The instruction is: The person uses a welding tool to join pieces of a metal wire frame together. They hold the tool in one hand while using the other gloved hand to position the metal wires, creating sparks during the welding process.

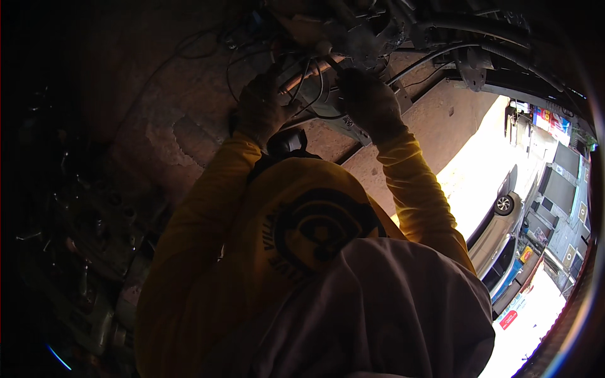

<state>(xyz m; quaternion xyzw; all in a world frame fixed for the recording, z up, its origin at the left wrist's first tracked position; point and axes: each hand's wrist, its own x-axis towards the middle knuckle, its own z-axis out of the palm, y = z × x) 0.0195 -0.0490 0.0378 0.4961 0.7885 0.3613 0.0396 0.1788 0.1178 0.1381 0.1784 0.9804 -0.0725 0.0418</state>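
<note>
A dark, greasy metal underside of a vehicle (372, 38), hung with black hoses, lies right at the fingertips of both hands. The gloved right hand (370, 104) curls its fingers against a grey metal bracket (343, 120). The gloved left hand (261, 107) closes around thin black cables (302, 88) beside a copper-coloured tube (305, 74).

Both gloved hands, left (261, 108) and right (368, 101), raised overhead, fingers curled.
</note>
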